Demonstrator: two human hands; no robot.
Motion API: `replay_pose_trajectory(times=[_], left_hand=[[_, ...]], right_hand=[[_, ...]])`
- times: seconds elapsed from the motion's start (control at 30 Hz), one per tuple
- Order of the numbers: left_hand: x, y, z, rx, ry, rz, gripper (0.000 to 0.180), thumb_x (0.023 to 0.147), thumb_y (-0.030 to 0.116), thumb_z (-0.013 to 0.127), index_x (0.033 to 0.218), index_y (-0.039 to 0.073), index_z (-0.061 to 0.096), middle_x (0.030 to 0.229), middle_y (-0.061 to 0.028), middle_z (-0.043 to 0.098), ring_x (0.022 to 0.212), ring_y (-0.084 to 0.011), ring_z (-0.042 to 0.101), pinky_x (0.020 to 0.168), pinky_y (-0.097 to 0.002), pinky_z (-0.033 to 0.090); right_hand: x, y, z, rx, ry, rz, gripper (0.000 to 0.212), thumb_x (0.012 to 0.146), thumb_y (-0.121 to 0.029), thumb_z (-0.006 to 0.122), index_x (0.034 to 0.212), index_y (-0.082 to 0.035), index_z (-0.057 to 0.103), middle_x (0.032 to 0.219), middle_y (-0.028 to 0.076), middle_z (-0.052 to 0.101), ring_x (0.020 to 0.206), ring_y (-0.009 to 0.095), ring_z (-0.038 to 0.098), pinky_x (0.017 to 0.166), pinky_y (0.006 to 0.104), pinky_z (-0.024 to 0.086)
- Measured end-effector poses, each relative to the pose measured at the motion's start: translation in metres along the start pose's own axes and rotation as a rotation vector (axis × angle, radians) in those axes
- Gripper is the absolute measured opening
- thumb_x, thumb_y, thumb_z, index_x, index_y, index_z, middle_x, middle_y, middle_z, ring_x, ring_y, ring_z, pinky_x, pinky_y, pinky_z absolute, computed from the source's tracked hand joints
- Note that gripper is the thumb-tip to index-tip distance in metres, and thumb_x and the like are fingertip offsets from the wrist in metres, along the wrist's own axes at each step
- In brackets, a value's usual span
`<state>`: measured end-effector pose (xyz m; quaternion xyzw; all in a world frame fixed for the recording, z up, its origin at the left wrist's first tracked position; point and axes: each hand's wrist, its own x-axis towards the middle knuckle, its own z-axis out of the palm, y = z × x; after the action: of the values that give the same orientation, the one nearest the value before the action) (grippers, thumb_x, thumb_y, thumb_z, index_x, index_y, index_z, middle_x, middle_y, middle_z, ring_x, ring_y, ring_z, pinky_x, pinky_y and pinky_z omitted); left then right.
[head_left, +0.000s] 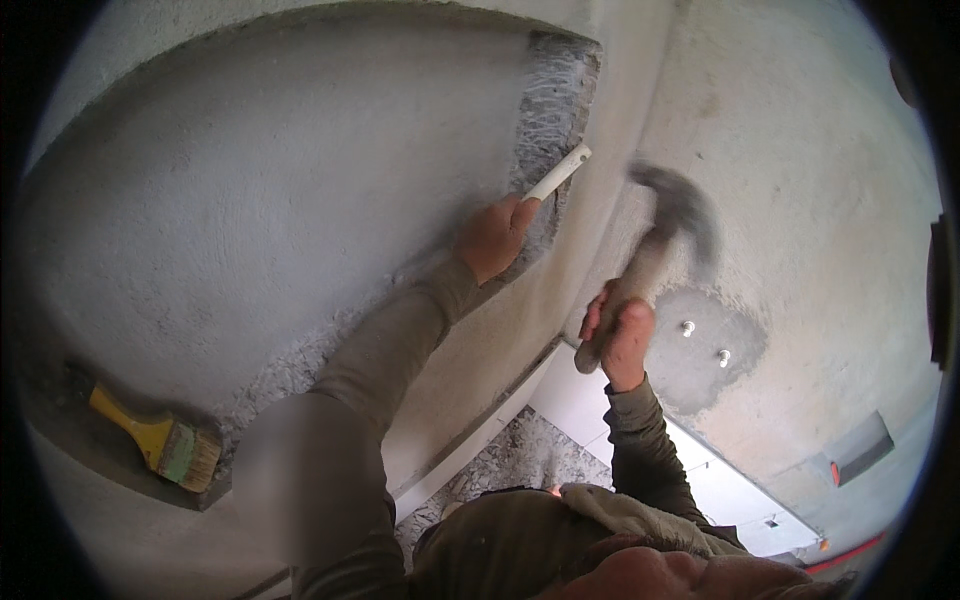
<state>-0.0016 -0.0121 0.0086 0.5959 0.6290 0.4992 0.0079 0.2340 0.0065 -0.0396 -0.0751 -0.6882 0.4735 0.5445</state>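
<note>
Hammer (655,235) in play, up at the right, and we sweep across from the left! A yellow-handled paintbrush (155,440) lies at the lower left corner of the grey wall niche (300,150), loose rubble (275,385) strewn along the ledge beside it. Now the left grip (490,240), fingers curled tight around a white bar (560,172), its holed end poking up and right past the rough strip (550,105) at the niche's edge; its lower end is hidden. Across to the right grip (628,340), wrapped firmly round the hammer's handle, head uppermost and blurred, well apart from that bar. Further right, two white pipe fittings (706,342) jut from a darker wall patch (690,375).
</note>
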Motion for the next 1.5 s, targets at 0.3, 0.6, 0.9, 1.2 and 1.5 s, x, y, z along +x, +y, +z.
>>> replay_pose_trajectory(times=[0.3,0.6,0.9,1.2,1.5], left_hand=[[0.002,0.002,0.001,0.046,-0.009,-0.001,0.051,0.103,0.049,0.037,0.095,0.002,0.057,0.079,-0.0229,0.063,0.076,-0.0445,0.061,0.069,-0.0514,0.046],[0.000,0.007,0.003,-0.016,-0.017,-0.017,0.051,0.103,0.048,0.037,0.096,0.002,0.058,0.081,-0.0234,0.064,0.081,-0.0467,0.062,0.070,-0.0539,0.046],[-0.015,0.016,0.009,0.069,0.077,0.090,0.054,0.103,0.049,0.038,0.088,0.000,0.056,0.068,-0.0196,0.056,0.062,-0.0391,0.054,0.061,-0.0471,0.043],[0.001,0.010,0.002,-0.095,0.056,0.104,0.051,0.103,0.045,0.039,0.081,0.002,0.052,0.065,-0.0111,0.050,0.059,-0.0236,0.047,0.059,-0.0407,0.040],[0.008,0.009,-0.004,-0.317,-0.049,0.038,0.053,0.102,0.048,0.039,0.077,0.003,0.053,0.068,-0.0028,0.047,0.064,-0.0142,0.043,0.061,-0.0330,0.039]], right_hand=[[0.027,0.019,0.002,-0.037,0.066,0.281,0.054,0.104,-0.047,0.033,0.083,-0.002,0.051,0.057,0.006,0.050,0.044,0.016,0.050,0.043,0.0293,0.042],[0.027,0.050,-0.004,-0.240,0.032,-0.061,0.050,0.102,-0.047,0.040,0.082,-0.002,0.049,0.057,0.006,0.049,0.051,0.016,0.050,0.049,0.0316,0.044],[-0.003,-0.025,0.005,-0.009,0.044,0.003,0.084,0.080,-0.083,0.047,0.097,0.000,0.051,0.065,0.006,0.053,0.053,0.015,0.053,0.050,0.0293,0.045],[-0.011,-0.048,0.006,-0.102,0.075,-0.052,0.091,0.074,-0.088,0.047,0.096,0.001,0.050,0.065,0.007,0.053,0.055,0.017,0.055,0.051,0.0313,0.046],[-0.006,-0.053,0.010,0.087,0.115,-0.110,0.080,0.078,-0.078,0.056,0.106,-0.003,0.052,0.071,0.006,0.053,0.061,0.018,0.055,0.057,0.0324,0.047]])
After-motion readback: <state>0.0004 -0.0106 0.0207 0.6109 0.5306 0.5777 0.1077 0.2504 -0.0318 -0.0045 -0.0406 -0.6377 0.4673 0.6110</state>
